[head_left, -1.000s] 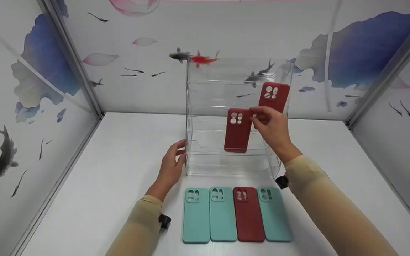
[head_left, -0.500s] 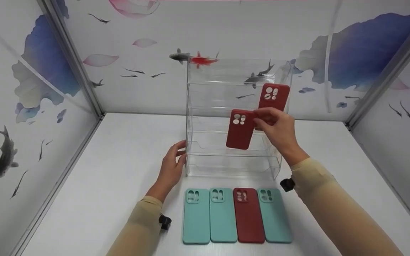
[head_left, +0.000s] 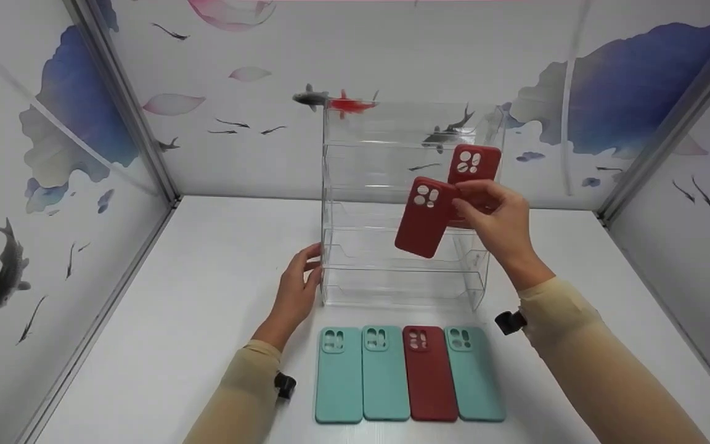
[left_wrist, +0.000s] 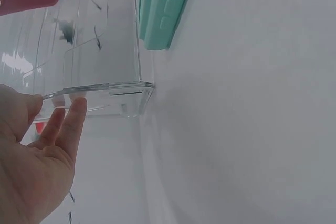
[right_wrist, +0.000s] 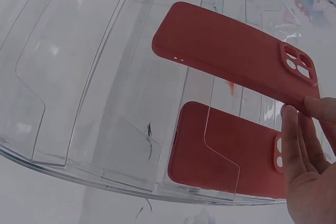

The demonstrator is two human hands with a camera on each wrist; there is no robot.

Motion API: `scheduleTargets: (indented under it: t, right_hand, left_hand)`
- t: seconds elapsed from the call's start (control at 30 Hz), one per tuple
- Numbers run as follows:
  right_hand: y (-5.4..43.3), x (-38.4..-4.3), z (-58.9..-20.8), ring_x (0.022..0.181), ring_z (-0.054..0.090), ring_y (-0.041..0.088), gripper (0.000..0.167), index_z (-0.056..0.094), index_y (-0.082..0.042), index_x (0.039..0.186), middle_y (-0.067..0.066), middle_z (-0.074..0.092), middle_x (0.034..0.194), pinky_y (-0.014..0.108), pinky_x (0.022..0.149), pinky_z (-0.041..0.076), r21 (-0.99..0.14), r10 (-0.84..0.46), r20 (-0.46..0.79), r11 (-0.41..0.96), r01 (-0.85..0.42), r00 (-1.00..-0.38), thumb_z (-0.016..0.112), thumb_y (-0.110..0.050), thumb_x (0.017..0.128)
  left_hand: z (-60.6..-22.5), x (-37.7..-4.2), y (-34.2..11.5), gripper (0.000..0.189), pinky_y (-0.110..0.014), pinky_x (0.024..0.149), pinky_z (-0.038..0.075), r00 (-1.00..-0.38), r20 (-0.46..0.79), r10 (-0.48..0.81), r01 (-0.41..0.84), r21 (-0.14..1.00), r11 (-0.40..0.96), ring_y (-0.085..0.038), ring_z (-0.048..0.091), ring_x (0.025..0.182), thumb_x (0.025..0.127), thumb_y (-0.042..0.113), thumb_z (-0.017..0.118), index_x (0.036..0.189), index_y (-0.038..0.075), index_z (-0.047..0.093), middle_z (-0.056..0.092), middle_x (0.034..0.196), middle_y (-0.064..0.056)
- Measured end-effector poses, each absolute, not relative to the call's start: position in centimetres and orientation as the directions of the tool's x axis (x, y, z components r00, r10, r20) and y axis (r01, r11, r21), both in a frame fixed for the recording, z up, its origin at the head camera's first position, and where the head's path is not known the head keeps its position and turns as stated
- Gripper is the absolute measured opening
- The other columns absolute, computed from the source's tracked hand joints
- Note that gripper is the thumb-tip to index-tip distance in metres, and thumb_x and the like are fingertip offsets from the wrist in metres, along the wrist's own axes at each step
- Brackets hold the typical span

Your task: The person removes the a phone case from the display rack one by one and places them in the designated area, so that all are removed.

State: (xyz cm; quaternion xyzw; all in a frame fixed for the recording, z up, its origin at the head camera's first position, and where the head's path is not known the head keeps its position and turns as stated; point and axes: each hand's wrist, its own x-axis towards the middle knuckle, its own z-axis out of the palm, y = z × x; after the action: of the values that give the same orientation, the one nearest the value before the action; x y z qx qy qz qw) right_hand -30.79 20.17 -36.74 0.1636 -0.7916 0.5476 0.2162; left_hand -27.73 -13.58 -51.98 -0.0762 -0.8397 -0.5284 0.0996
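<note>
From where I sit, nearest is the row on the bench (head_left: 219,259): three teal cases (head_left: 338,388) with a red row case (head_left: 432,388) third from the left, all just as they were a second ago. Beyond it, the left hand (head_left: 295,283) has its thumb and fingers round the left side of the clear rack (head_left: 367,213), and I see no shift in either. What has changed is on the other side: the right hand (head_left: 500,225) has moved up and right, pinching the held red case (head_left: 424,225) by its upper right edge. That case hung nearly upright; now it leans, its foot swung left, in front of the rack's middle tiers. Farther in, the standing red case (head_left: 477,163) hasn't moved, propped at the rack's right behind a clear front lip. I judge the held case isn't placed yet: it sits off any tier, and I'd want that tilt taken out before it is lowered behind a lip
</note>
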Motion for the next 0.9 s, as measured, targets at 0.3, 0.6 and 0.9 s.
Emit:
scheduleTargets:
  t: [0.3, 0.6, 0.9]
  right_hand:
    - [20.3, -29.0, -36.2, 0.093, 0.075, 0.018, 0.026, 0.072, 0.003, 0.119, 0.025, 0.073, 0.111, 0.016, 0.08, 0.063, -0.81, -0.047, 0.486, 0.35, -0.47, -0.872, 0.074, -0.004, 0.094]
    - [21.1, -28.1, -37.5, 0.086, 0.074, 0.015, 0.025, 0.073, 0.003, 0.118, 0.024, 0.073, 0.111, 0.015, 0.077, 0.062, -0.81, -0.084, 0.423, 0.411, -0.418, -0.902, 0.074, -0.004, 0.094]
    - [23.7, -28.8, -41.0, 0.087, 0.076, 0.015, 0.026, 0.075, -0.009, 0.121, 0.014, 0.075, 0.114, 0.015, 0.08, 0.061, -0.82, -0.103, 0.347, 0.449, -0.355, -0.932, 0.076, -0.017, 0.095]
  left_hand:
    - [-52.1, -27.7, -13.6, 0.045, -0.039, 0.113, 0.053, -0.966, 0.256, 0.022, 0.241, 0.872, 0.426, -0.023, 0.058, 0.133, 0.11, 0.018, 0.051, 0.154, 0.02, 0.042, 0.052, 0.151, -0.004]
    - [-52.1, -27.5, -13.6, 0.046, -0.041, 0.114, 0.052, -0.969, 0.246, 0.023, 0.233, 0.877, 0.419, -0.022, 0.056, 0.135, 0.11, 0.018, 0.052, 0.155, 0.022, 0.042, 0.051, 0.153, -0.004]
    - [-51.9, -27.5, -13.4, 0.046, -0.041, 0.114, 0.052, -0.973, 0.233, 0.007, 0.213, 0.878, 0.428, -0.021, 0.056, 0.134, 0.109, 0.018, 0.053, 0.154, 0.022, 0.042, 0.052, 0.152, -0.002]
